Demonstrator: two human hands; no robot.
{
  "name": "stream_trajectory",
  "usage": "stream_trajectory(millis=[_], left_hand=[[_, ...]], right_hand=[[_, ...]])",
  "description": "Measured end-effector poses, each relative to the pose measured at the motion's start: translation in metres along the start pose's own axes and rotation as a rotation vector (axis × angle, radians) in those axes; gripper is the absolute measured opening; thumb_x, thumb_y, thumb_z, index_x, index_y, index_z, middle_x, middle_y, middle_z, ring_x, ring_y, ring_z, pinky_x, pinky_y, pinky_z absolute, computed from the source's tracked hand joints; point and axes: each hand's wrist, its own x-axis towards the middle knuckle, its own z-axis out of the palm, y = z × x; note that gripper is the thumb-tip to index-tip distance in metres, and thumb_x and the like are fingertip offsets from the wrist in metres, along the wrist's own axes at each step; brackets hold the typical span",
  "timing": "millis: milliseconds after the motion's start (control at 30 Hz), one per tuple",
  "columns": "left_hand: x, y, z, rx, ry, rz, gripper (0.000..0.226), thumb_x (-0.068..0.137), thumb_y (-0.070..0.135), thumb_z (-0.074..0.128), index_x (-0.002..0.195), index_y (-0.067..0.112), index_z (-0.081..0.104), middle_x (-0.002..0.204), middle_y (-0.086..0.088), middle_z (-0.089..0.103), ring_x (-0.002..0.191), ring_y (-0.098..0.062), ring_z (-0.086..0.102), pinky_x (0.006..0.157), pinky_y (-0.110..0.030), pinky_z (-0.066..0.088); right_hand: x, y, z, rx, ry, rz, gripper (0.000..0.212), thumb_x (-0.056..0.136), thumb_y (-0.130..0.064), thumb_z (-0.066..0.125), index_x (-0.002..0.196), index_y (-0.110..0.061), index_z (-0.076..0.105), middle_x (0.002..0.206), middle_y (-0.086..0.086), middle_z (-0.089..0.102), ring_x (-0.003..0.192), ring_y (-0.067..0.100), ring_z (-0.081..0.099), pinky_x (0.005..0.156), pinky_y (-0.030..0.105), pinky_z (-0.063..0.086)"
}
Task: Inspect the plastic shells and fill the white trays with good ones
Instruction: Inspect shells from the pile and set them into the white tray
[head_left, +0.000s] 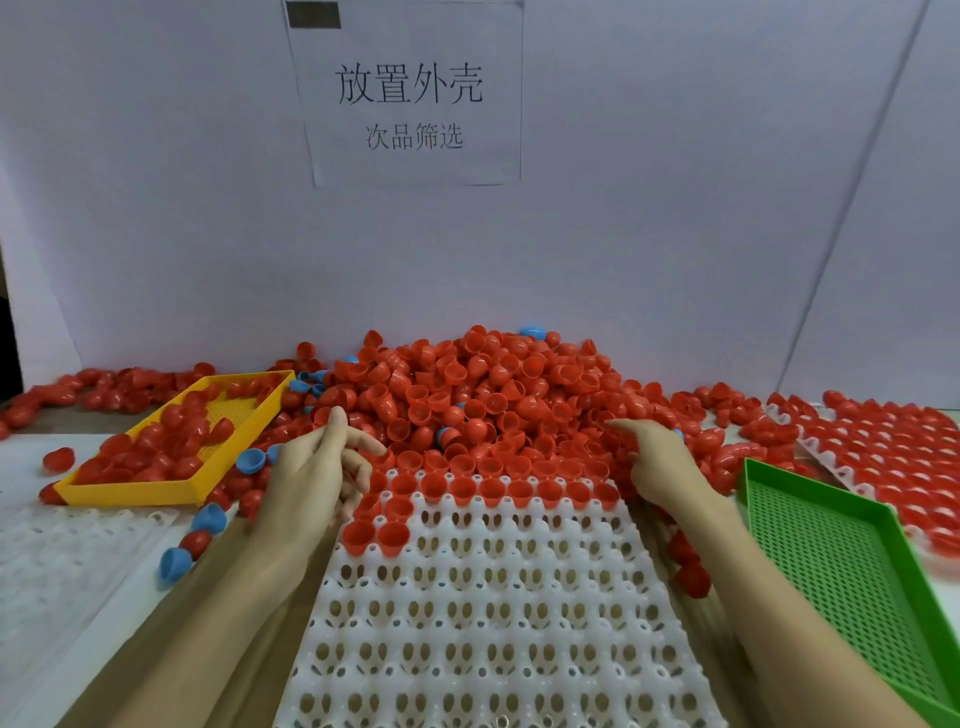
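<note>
Glossy smooth plastic red shells (483, 395); matt white plastic tray (493, 613) w/ holes; perforated green plastic tray (831, 561).

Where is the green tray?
In the head view, the green tray sits at the lower right, just right of the person's right forearm. It lies beside the white tray and in front of a filled tray of red shells.
</note>
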Motion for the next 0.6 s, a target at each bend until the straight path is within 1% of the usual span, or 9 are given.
stream_trajectory(millis=[67,167,267,367,433,467,533,567,600], left_hand=[[-0.001,0.001,0.001,-0.002,-0.010,-0.002,0.056,0.112,0.039,0.036,0.091,-0.001,0.070,0.057,-0.005,0.059,0.039,-0.013,0.047,0.035,-0.017,0.033],[-0.001,0.002,0.001,0.001,-0.018,0.010,0.057,0.112,0.039,0.036,0.090,0.000,0.070,0.057,-0.005,0.058,0.040,-0.014,0.047,0.035,-0.017,0.034],[-0.002,0.003,0.000,-0.001,-0.024,0.012,0.057,0.111,0.040,0.036,0.090,0.000,0.070,0.058,-0.007,0.058,0.041,-0.015,0.047,0.036,-0.018,0.034],[-0.002,0.004,0.000,-0.010,-0.030,0.017,0.057,0.111,0.040,0.036,0.090,0.001,0.071,0.058,-0.007,0.059,0.041,-0.015,0.048,0.036,-0.018,0.034],[-0.002,0.005,0.000,-0.020,-0.028,0.022,0.056,0.111,0.040,0.036,0.089,0.002,0.071,0.058,-0.006,0.059,0.041,-0.015,0.048,0.036,-0.017,0.034],[-0.002,0.005,0.000,-0.023,-0.030,0.024,0.056,0.111,0.040,0.036,0.089,0.002,0.071,0.058,-0.007,0.059,0.040,-0.014,0.048,0.036,-0.017,0.034],[-0.002,0.006,0.001,-0.030,-0.031,0.021,0.056,0.111,0.040,0.037,0.089,0.002,0.071,0.059,-0.008,0.059,0.041,-0.015,0.048,0.036,-0.017,0.034],[-0.004,0.007,0.001,-0.028,-0.037,0.022,0.056,0.111,0.040,0.037,0.089,0.002,0.071,0.059,-0.008,0.059,0.042,-0.015,0.048,0.036,-0.018,0.034],[-0.005,0.007,0.003,-0.023,-0.046,0.028,0.055,0.111,0.040,0.037,0.088,0.003,0.071,0.059,-0.008,0.060,0.042,-0.016,0.048,0.037,-0.018,0.035]], right_hand=[[0.003,0.003,0.003,-0.041,-0.055,0.012,0.056,0.093,0.014,0.051,0.136,-0.018,0.066,0.140,0.012,0.061,0.125,0.029,0.062,0.102,0.037,0.055],[0.007,0.007,0.002,-0.025,0.000,0.021,0.034,0.096,0.007,0.058,0.113,-0.014,0.078,0.119,0.010,0.074,0.111,0.026,0.068,0.098,0.034,0.056],[0.006,0.010,-0.003,0.044,0.057,0.012,0.018,0.091,0.001,0.070,0.099,-0.011,0.081,0.107,0.008,0.077,0.104,0.025,0.071,0.096,0.034,0.055],[0.001,0.009,-0.009,0.126,0.173,0.006,0.012,0.090,-0.001,0.075,0.096,-0.009,0.081,0.101,0.008,0.077,0.098,0.025,0.071,0.091,0.034,0.055],[-0.004,0.004,-0.014,0.214,0.289,-0.015,0.009,0.089,-0.003,0.077,0.094,-0.009,0.081,0.096,0.006,0.078,0.091,0.020,0.071,0.086,0.029,0.054],[-0.007,0.000,-0.018,0.266,0.338,-0.023,0.009,0.088,-0.005,0.078,0.094,-0.011,0.081,0.094,0.004,0.078,0.087,0.014,0.070,0.083,0.023,0.053],[-0.017,-0.010,-0.026,0.361,0.399,-0.056,0.010,0.088,-0.009,0.079,0.095,-0.016,0.081,0.088,-0.008,0.075,0.080,-0.002,0.065,0.077,0.010,0.046],[-0.023,-0.016,-0.029,0.407,0.412,-0.074,0.011,0.088,-0.011,0.079,0.095,-0.019,0.081,0.085,-0.014,0.072,0.080,-0.006,0.064,0.074,0.008,0.046],[-0.030,-0.021,-0.031,0.459,0.414,-0.082,0.011,0.088,-0.014,0.080,0.095,-0.022,0.081,0.084,-0.019,0.070,0.081,-0.006,0.065,0.074,0.009,0.048]])
